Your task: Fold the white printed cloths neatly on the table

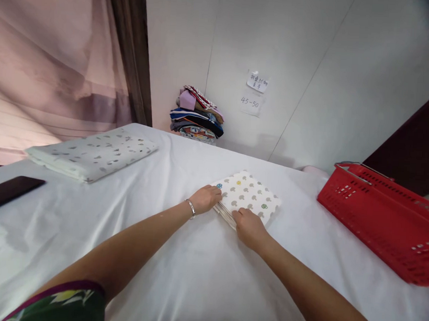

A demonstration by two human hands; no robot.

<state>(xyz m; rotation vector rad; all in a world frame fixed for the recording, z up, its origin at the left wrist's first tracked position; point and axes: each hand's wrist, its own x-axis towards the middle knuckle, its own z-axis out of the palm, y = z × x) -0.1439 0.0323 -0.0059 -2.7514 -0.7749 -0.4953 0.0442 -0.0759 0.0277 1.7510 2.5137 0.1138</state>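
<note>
On a clock face centred in the view, with 12 straight ahead of the person, a flat, dark, rectangular object [9,193] lies between 8 and 9, on a table draped in white cloth [179,283]. At 9, just beyond it, rests a large, flat-folded white fabric with grey leaf-like marks [92,151]; a sheer pinkish curtain [57,61] hangs at 10, and a stack of folded, many-coloured fabrics [197,116] sits near 11. The left hand [205,199], at 6, grasps the left corner of a small, folded white cloth printed with grey mushrooms [250,191], which lies on the table between 4 and 5. From this hand the cloth extends toward 3; from the right hand [250,228], at 5, it extends toward 12. Both touch it, so neither is nearer. The cloth looks close to square; its slightly longer axis seems to run from 8 to 2, though the hands cover part of the outline. Its stacked layers face 7, and its far corner points to 12. The right hand grips that layered edge by the near corner. Between 3 and 4, well apart, stands a red, perforated plastic basket [370,216].
</note>
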